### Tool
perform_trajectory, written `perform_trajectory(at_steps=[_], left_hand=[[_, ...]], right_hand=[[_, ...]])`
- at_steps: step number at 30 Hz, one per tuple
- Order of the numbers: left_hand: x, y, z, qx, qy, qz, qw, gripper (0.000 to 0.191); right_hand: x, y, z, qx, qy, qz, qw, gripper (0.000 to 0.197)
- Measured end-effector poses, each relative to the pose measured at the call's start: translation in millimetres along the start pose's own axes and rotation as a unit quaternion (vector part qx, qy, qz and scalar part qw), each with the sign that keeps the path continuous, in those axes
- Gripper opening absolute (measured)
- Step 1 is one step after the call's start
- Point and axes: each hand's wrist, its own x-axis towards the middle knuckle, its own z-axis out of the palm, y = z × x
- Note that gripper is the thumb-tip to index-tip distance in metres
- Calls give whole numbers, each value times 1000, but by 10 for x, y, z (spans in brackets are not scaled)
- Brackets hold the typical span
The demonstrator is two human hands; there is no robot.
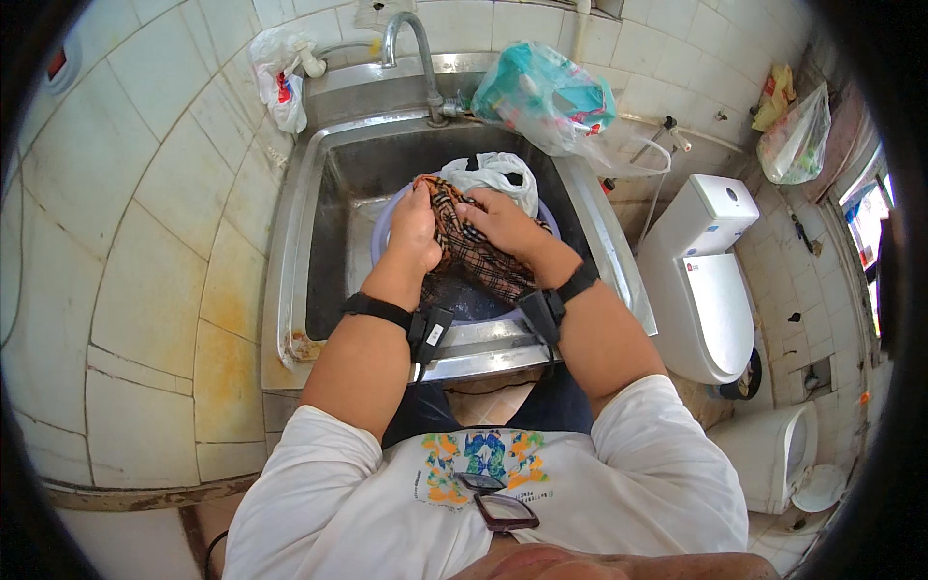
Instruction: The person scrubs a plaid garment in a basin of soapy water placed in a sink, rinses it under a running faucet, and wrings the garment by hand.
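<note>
Both hands are over a pale purple plastic basin (380, 233) that stands in a stainless steel sink (348, 217). My left hand (412, 226) grips the left end of a wet-looking brown and black plaid cloth (464, 243). On the cloth's upper right lies my right hand (504, 225), its thumb and fingers closed on a fold. The lower part of the cloth hangs into dark water (471, 297) in the basin. Behind my right hand, a white cloth (496, 174) rests against the basin's far rim. The far part of the basin is hidden under the cloths.
A curved metal faucet (417, 51) rises at the sink's back edge. Beside it sits a bulging teal and clear plastic bag (544, 94). A white plastic bag (279, 80) hangs at the left tiled wall. On the right stand a white toilet (718, 290) and a white bin (768, 449).
</note>
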Motion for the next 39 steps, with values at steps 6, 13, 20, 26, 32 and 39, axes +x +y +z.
perform_trajectory(at_steps=[6, 13, 20, 26, 32, 39], left_hand=[[-112, -8, 77, 2, 19, -104, 994, 30], [-249, -127, 258, 108, -35, -106, 988, 42], [-284, -47, 220, 24, 56, -101, 993, 39], [-236, -172, 247, 14, -9, -151, 988, 42], [-237, -143, 210, 40, 25, -143, 989, 40], [-54, -276, 7, 8, 18, -146, 989, 30]], right_hand=[[-142, -432, 264, -83, 111, -86, 987, 27], [50, 9, 156, -158, 210, 12, 965, 37], [-114, -350, 276, -37, 134, -65, 988, 31], [53, -17, 181, -155, 185, -52, 969, 37], [-41, -233, 178, -90, 193, -25, 977, 36], [-1, -180, 245, -130, 155, -42, 978, 31]])
